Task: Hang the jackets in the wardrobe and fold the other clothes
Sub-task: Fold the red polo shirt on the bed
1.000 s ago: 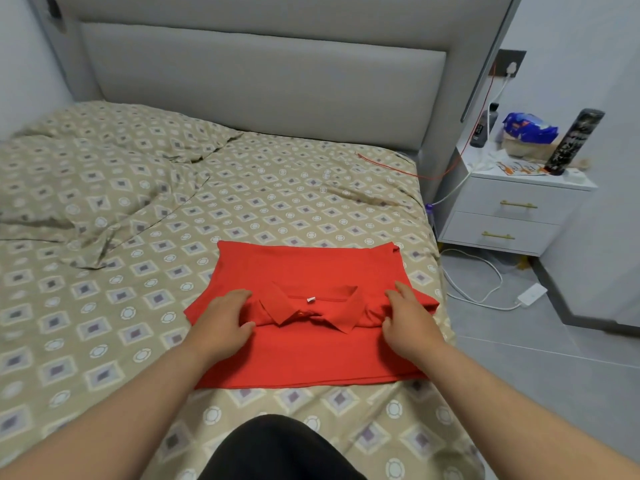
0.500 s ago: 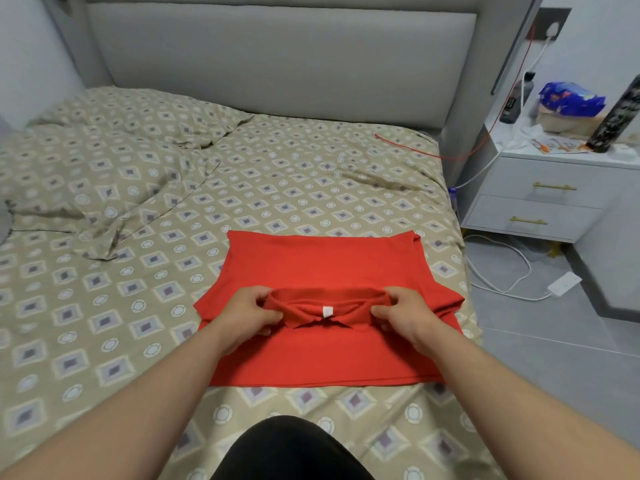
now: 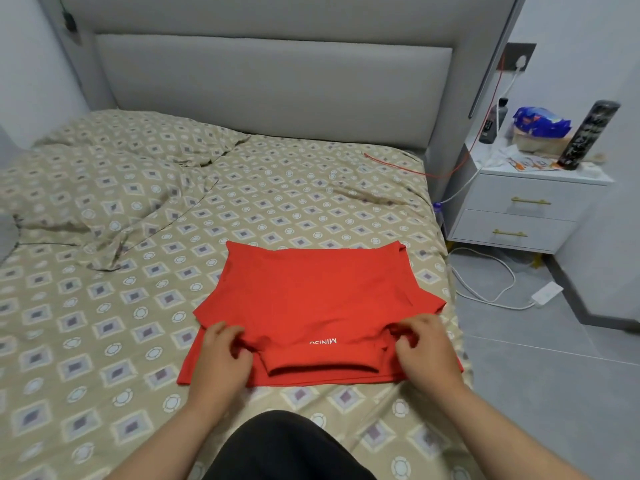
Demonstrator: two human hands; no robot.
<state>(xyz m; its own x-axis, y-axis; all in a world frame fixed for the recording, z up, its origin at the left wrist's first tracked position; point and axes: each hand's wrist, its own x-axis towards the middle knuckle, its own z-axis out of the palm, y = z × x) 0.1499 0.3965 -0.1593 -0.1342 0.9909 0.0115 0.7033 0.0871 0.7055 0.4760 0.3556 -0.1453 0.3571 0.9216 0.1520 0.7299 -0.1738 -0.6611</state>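
Your red shirt (image 3: 311, 299) lies flat on the bed (image 3: 138, 306), on the near part of it and close to the bed's right edge, well away from the headboard (image 3: 270, 91). It is a plain, bright red, folded into a broad block that is narrower at its far edge and wider toward you. A top layer is doubled over the rest, and its near edge forms a soft rounded fold just short of the lower layer's hem. Small white lettering (image 3: 322, 341) sits on that top layer near the fold and reads upside down from where you stand. A short flap of fabric sticks out on the shirt's right side, toward the bed's right edge.

Both hands are on the shirt at the near end of the bed. Your left hand (image 3: 225, 358) grasps the left end of the fold, fingers curled into the cloth. Your right hand (image 3: 424, 351) pinches the bunched fabric at the right end, fingers bent round it.

The bed's patterned beige cover is rumpled on the bed's far left. A thin red cable (image 3: 398, 166) trails onto the bed's far right corner. A white nightstand (image 3: 526, 209) stands just beside the bed's right side, by the headboard, carrying a blue packet (image 3: 540, 121) and a tall dark cylinder (image 3: 588, 135). A white power strip (image 3: 547, 293) lies on the floor to the right of the bed.
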